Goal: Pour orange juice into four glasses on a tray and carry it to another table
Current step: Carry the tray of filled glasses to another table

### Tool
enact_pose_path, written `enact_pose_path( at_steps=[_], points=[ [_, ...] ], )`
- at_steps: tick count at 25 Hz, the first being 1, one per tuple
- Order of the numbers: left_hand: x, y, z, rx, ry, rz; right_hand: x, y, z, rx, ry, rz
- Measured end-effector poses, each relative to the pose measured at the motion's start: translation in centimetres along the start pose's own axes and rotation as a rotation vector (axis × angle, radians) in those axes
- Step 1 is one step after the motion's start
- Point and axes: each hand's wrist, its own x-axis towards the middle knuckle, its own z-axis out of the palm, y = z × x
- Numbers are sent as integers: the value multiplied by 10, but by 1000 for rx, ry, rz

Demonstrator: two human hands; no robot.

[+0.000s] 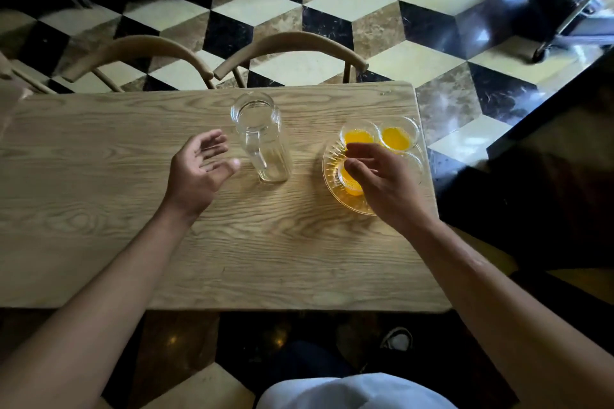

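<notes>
A wooden table (99,209) seen from above. An empty glass pitcher (262,139) stands upright near its middle. At the right end, a clear glass tray (332,176) holds glasses of orange juice (358,136). The left hand (199,169) hovers open just left of the pitcher. The right hand (382,179) hangs over the tray, fingers loosely spread, gripping nothing.

The pitcher (262,136) stands upright on the bench (99,209), toward its far edge — take it as the landmark. Right of the pitcher, near the bench's right end, lies the tray (332,173) with the glasses (397,137) standing on it. The left hand (199,169) hovers just left of the pitcher; the right hand (382,183) hangs over the tray's near side. Behind the pitcher, past the bench's far edge, two chairs (292,50) stand side by side.
</notes>
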Motion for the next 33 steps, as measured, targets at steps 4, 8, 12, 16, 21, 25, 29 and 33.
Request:
enact_pose_path(
  at_steps=[4, 8, 12, 16, 21, 25, 29, 33],
  points=[
    [-51, 30, 38, 38, 44, 54, -20, 8, -50, -6, -14, -21],
    [-93, 49, 86, 63, 47, 72, -36, 18, -96, -16, -42, -45],
    [-116, 60, 118, 80, 35, 83, -47, 29, -129, -62, -41, -66],
    [-116, 66, 138, 87, 8, 89, -48, 38, -146, -124, -7, -69],
    [-87, 43, 154, 75, -52, 48, -28, 56, -149, -115, 14, 24],
    [-55, 17, 161, 89, -84, 0, -6, 71, -142, -165, 61, 103],
    [-27, -14, 162, 132, -129, -61, 14, 92, -134, -191, 82, 224],
    [-12, -39, 165, 199, -147, -127, 29, 109, -124, -193, 115, 289]
  ],
)
